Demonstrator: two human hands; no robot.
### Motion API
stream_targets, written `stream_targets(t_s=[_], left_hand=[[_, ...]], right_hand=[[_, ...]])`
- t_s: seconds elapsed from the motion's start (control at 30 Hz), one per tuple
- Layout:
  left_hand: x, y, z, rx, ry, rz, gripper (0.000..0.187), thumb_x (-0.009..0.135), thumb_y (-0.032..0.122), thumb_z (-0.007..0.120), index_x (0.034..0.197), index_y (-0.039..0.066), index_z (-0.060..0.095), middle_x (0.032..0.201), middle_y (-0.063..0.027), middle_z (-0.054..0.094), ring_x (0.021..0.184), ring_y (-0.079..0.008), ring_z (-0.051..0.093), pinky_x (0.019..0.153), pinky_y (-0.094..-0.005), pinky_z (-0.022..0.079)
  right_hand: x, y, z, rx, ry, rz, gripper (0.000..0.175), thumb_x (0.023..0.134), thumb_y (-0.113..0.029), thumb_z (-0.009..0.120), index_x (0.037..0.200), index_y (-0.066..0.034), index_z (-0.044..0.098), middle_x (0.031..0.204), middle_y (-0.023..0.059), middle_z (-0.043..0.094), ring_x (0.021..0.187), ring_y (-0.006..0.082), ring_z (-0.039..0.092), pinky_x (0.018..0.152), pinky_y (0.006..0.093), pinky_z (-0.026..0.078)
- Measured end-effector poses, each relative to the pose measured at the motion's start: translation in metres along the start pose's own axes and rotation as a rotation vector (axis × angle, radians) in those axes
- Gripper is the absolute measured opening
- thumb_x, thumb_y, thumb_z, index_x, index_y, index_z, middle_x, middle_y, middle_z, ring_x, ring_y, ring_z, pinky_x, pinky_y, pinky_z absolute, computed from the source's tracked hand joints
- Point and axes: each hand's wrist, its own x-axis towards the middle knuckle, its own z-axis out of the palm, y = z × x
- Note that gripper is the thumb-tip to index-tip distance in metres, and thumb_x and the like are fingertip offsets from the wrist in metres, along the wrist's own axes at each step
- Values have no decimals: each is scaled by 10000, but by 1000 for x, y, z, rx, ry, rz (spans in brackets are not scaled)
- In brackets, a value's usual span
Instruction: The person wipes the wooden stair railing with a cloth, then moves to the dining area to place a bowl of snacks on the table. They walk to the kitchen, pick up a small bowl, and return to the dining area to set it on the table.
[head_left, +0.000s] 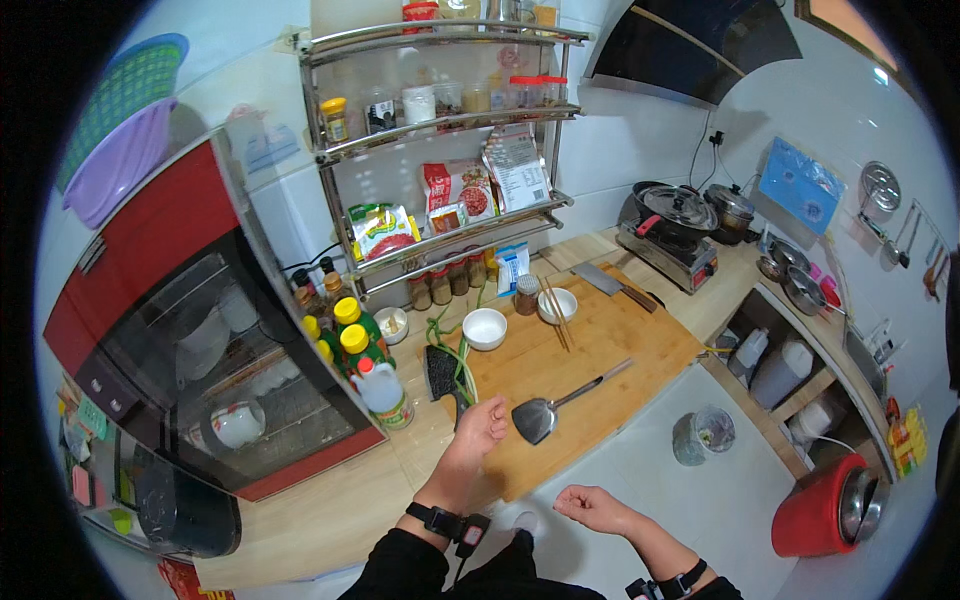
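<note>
Both hands look free of any object. My left hand (482, 426) hovers with curled fingers over the left front of a wooden cutting board (630, 330). Close by it is the handle of a black-bladed kitchen knife (442, 371), with green scallions (466, 367) lying alongside. In front of the board's near edge, over the floor, is my right hand (596, 510), its fingers folded in. A metal wok spatula (536, 420) rests on the board between me and two white bowls, the left bowl (484, 329) and the right bowl (558, 306). Wooden chopsticks (557, 315) lie across the right one.
A cleaver (600, 279) lies at the board's back, beside a shaker jar (527, 295). Bottles (382, 390) crowd the left, near a red cabinet (217, 345). A lidded wok (675, 210) sits on a portable stove (675, 259). On the floor stands a waste bin (690, 441).
</note>
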Motion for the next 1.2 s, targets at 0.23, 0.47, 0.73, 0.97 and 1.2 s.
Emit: stream_targets(t_s=[0.23, 0.47, 0.73, 0.97, 1.2], left_hand=[[114, 39, -23, -97, 217, 164, 230, 891, 295, 522, 735, 142, 452, 564, 30, 388, 421, -105, 315, 394, -234, 227], [164, 74, -19, -63, 537, 122, 389, 865, 461, 537, 665, 155, 403, 516, 15, 358, 377, -105, 258, 364, -251, 177], [187, 81, -25, 194, 648, 176, 122, 866, 202, 456, 884, 88, 415, 558, -14, 391, 392, -107, 295, 342, -253, 207], [124, 35, 49, 506, 616, 364, 137, 857, 144, 445, 896, 15, 465, 587, -25, 427, 406, -112, 361, 340, -251, 268], [80, -32, 122, 679, 475, 243, 209, 889, 183, 431, 816, 6, 515, 551, -12, 444, 418, -89, 381, 367, -237, 298]], right_hand=[[59, 12, -93, 2, 116, 150, 219, 890, -254, 569, 878, -35, 573, 657, -64, 471, 599, 31, 395, 529, 204, 357], [90, 25, -149, 115, 103, 214, 205, 893, -242, 561, 850, -42, 565, 632, -51, 475, 561, 38, 404, 497, 204, 345], [116, 47, -198, 14, 31, 297, 225, 886, -264, 563, 867, -40, 564, 624, -39, 479, 553, 49, 417, 491, 206, 348], [143, 35, -229, -26, -99, 80, 410, 865, -343, 568, 1077, 8, 554, 824, 69, 614, 717, 142, 547, 660, 301, 454], [155, -7, -237, 55, -156, 91, 566, 846, -360, 589, 1247, -5, 406, 990, 147, 599, 927, 170, 568, 800, 314, 449]])
